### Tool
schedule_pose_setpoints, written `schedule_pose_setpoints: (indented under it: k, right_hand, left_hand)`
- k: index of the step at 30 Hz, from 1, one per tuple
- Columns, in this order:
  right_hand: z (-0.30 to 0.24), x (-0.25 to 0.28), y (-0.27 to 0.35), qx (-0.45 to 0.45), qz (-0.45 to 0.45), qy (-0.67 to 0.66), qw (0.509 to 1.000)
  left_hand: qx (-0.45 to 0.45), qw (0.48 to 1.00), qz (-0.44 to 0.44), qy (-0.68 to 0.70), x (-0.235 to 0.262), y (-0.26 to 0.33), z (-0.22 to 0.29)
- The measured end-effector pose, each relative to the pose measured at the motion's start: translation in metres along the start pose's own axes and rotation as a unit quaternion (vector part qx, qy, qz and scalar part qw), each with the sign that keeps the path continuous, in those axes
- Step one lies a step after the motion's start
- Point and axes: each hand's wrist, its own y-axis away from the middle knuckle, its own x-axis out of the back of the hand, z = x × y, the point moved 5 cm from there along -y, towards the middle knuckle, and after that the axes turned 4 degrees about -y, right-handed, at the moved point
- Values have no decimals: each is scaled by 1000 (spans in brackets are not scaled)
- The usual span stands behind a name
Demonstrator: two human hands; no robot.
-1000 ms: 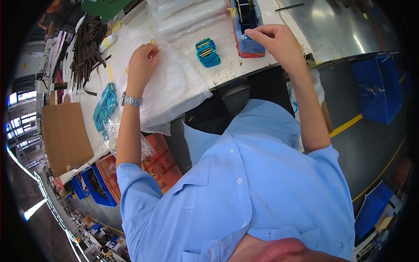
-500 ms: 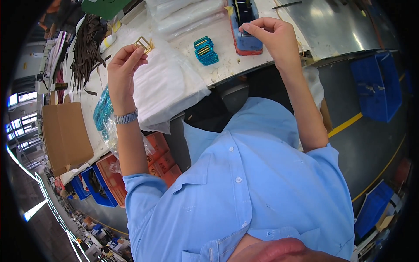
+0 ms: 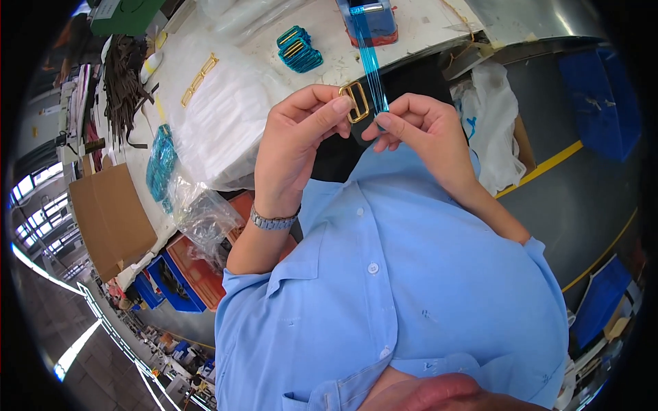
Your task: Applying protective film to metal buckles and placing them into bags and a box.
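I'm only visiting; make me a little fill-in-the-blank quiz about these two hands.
The left hand holds a buckle coloured ____.
The right hand pinches a shiny blue strip leading back to the tape ____.
A wristwatch is on the ____ wrist.

Missing words: gold; dispenser; left.

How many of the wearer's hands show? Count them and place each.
2, neither hidden: the left hand pinches a gold buckle; the right hand, beside it, holds teal tape from the dispenser.

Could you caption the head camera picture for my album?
The left hand holds a gold buckle while the right hand holds shiny blue tape stretched from a dispenser.
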Motion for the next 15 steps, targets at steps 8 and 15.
schedule_pose_setpoints:
  k: [8, 15]
  right_hand:
    - [6, -3, 3, 19, 0, -36, 999]
    - [6, -4, 5, 24, 7, -42, 999]
  left_hand:
    - [5, 1000, -14, -18, -5, -3, -4]
    - [39, 999, -37, 11, -16, -8, -10]
